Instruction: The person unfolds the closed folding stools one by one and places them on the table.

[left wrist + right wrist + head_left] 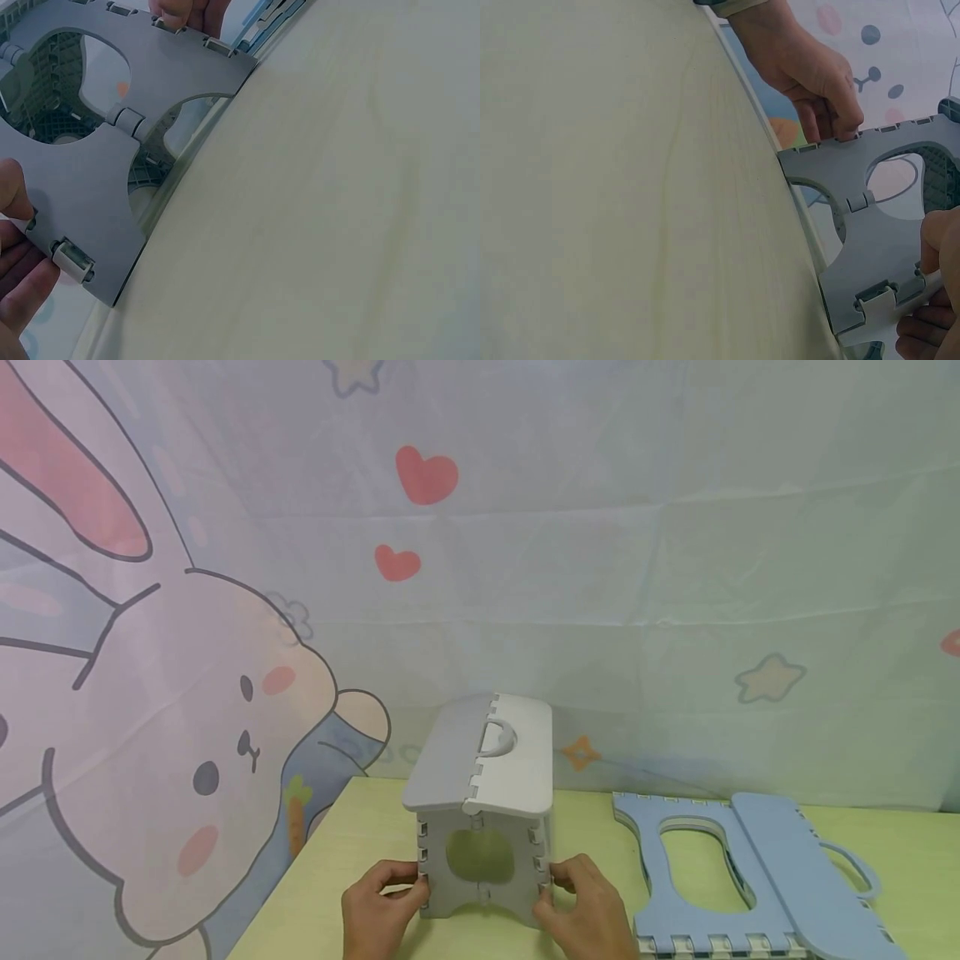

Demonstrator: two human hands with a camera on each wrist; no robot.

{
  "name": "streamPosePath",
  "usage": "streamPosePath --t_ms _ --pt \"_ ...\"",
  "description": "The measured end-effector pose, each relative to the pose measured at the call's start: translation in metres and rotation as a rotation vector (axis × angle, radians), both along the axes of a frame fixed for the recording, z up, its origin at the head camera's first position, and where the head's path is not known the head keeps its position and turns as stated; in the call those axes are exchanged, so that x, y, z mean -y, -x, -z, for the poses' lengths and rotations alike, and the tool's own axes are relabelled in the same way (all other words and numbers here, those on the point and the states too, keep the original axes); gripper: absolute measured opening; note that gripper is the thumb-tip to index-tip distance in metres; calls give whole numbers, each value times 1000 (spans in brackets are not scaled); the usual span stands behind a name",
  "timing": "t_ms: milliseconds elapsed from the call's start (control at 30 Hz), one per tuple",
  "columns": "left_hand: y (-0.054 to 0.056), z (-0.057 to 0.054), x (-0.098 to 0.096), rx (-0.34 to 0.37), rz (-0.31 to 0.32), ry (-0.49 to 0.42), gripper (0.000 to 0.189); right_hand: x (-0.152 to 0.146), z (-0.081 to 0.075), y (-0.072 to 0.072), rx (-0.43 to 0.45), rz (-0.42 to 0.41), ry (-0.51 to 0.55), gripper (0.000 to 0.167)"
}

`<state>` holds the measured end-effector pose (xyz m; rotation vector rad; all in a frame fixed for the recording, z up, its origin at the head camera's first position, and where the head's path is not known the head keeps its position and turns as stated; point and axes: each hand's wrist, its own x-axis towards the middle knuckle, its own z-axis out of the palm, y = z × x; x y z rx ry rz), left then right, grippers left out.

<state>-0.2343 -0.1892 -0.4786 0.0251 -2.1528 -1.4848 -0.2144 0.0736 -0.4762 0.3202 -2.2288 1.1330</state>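
A white-grey folding step stool [517,777] stands on its legs on the table, its hinged top peaked along the middle seam, with a small handle [498,738] there. My left hand [378,906] pinches the left edge of the stool's front panel, low near a hinge. Opposite it, my right hand [588,906] grips the right edge of the same panel between thumb and fingers. Seen close in the left wrist view, the panel [82,187] has a rounded cutout and a central hinge. The right wrist view shows both hands at the panel's [877,247] side edges.
A blue folding stool [776,860] lies folded flat on the pale yellow table [330,860], to the right. Behind the table hangs a cloth [540,568] printed with a rabbit, hearts and stars. The white-grey stool's far end is close to it.
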Motion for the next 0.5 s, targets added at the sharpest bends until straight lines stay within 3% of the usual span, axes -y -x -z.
streamPosePath --t_ms 167,500 --pt "1 1 4 -2 29 7 19 0 0 0 -4 3 -2 24" --pt "3 0 14 -24 158 17 20 0 1 0 13 3 -3 23"
